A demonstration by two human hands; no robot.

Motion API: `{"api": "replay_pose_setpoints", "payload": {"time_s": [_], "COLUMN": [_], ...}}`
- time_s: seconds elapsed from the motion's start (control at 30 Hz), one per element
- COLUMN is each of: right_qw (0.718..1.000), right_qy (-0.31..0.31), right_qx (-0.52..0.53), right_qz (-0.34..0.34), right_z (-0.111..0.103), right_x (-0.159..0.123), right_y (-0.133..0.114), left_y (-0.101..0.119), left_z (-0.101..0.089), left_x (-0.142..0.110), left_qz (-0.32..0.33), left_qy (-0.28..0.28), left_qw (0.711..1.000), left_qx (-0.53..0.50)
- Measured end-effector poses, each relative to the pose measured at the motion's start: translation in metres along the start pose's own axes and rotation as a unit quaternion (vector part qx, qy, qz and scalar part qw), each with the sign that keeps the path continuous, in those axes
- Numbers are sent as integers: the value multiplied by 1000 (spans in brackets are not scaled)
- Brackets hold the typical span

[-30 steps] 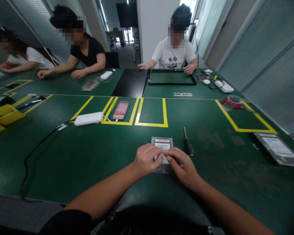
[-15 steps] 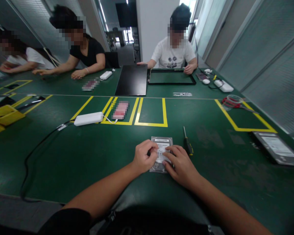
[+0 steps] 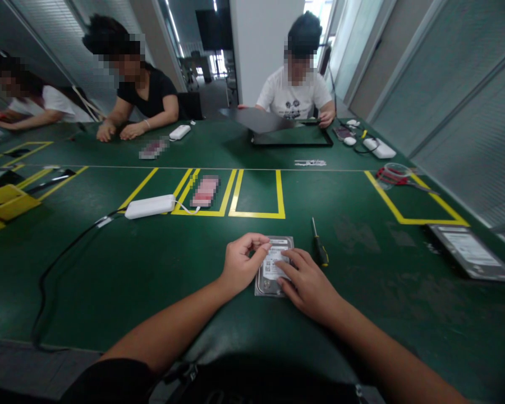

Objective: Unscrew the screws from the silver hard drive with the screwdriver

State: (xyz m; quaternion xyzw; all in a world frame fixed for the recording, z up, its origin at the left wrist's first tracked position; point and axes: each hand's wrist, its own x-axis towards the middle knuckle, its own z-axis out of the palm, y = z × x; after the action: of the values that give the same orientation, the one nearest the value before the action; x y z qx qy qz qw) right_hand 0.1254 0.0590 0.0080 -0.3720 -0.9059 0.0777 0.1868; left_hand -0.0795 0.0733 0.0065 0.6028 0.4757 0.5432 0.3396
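Note:
A silver hard drive (image 3: 273,268) with a white label lies flat on the green table (image 3: 160,269) in front of me. My left hand (image 3: 240,262) is curled at its upper left corner, thumb and fingers pinched together at the label's edge. My right hand (image 3: 306,283) rests on the drive's right side with fingers stretched flat and pressing down. A small screwdriver (image 3: 318,244) with a black and yellow handle lies just right of the drive.
A white power bank (image 3: 150,206) with a cable lies left, beside yellow taped boxes (image 3: 256,193). A second drive (image 3: 467,251) lies far right. Yellow bins (image 3: 4,203) sit at the left edge. Three people sit across; one lifts a dark panel (image 3: 265,119) over a frame.
My left hand moved up to the drive's top left corner and my right fingers spread flat on it. The person opposite swung the dark panel from the table toward the frame.

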Motion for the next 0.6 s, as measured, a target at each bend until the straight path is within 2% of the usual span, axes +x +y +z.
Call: {"api": "replay_pose_setpoints", "payload": {"time_s": [0.07, 0.23, 0.6], "right_qw": [1000, 1000, 1000], "right_qy": [-3, -11, -13], "right_qx": [-2, -6, -12], "right_qz": [0, -6, -11], "right_z": [-1, -1, -2], "right_x": [0, 1, 1], "right_y": [0, 2, 4], "left_y": [5, 15, 17], "left_z": [-1, -4, -3], "left_x": [4, 16, 16], "left_qz": [2, 65, 151], "left_qy": [-7, -29, -46], "left_qw": [1000, 995, 980], "left_qx": [8, 72, 123]}}
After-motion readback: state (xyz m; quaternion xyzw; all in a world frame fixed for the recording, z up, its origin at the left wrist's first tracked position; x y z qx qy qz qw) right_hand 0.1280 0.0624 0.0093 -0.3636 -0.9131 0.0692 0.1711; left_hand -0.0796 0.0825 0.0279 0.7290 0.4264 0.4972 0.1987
